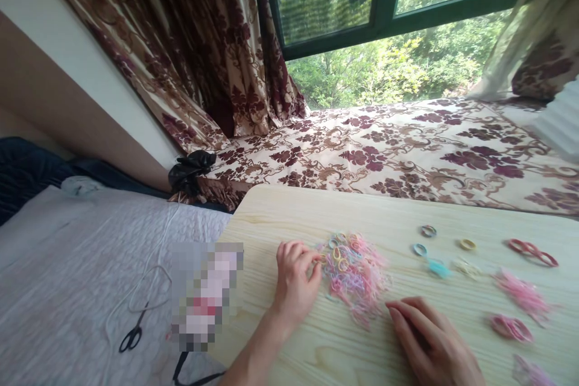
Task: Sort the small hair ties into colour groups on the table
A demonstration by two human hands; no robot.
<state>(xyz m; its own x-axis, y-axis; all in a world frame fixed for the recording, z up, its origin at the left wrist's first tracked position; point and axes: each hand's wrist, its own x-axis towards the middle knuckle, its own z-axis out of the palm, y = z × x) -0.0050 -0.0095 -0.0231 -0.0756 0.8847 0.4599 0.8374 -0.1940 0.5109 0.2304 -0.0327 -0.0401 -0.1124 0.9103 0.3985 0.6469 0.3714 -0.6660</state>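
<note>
A loose pile of small elastic hair ties (357,274), mostly pink with lilac, yellow and blue among them, lies on the pale wooden table. At its left edge is my left hand (296,274), fingers bent and thumb apart from the index finger; the fingertips reach the outer bands. My right hand (432,338) rests low on the table, right of the pile, its thumb and fingers pressed together. Nothing shows between them. Sorted groups lie farther right: a blue ring (420,249), turquoise bands (438,268), a yellow ring (468,244), and pink strands (525,295).
Red bands (534,252) and a pink bundle (511,327) lie at the table's right. Left of the table (271,211), scissors (131,338) and a white cord (136,295) lie on a bed (67,265). A blurred-out item covers the table's left edge. Behind is a floral-covered window ledge (362,151).
</note>
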